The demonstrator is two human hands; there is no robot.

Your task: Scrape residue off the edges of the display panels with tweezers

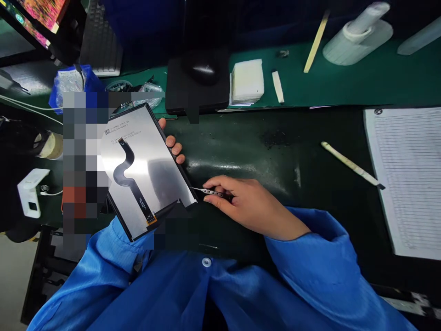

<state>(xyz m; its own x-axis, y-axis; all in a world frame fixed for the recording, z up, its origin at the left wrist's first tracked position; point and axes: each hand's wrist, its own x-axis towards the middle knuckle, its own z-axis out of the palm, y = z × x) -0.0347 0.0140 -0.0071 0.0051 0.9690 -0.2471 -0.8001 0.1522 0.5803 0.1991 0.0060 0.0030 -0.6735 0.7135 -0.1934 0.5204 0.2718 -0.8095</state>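
A display panel (156, 172) with a silver back and black edges is held tilted by my left hand (175, 146). Fingertips of that hand curl over the panel's right edge; its palm and thumb are hidden. Along the silver back runs a wavy black flex cable (122, 172), with an orange strip at its lower end. Between thumb and fingers of my right hand (237, 195) are metal tweezers (217, 193) with holes in the handle. Their tip reaches the panel's lower right edge; whether it touches or grips anything there I cannot tell.
A black mouse (204, 71) lies on a black pad beside a stack of white wipes (247, 82). A wooden stick (351, 164) lies near a lined paper sheet (409, 184). At the back stands a white bottle (358, 41). Blocky pixels cover an area left of the panel.
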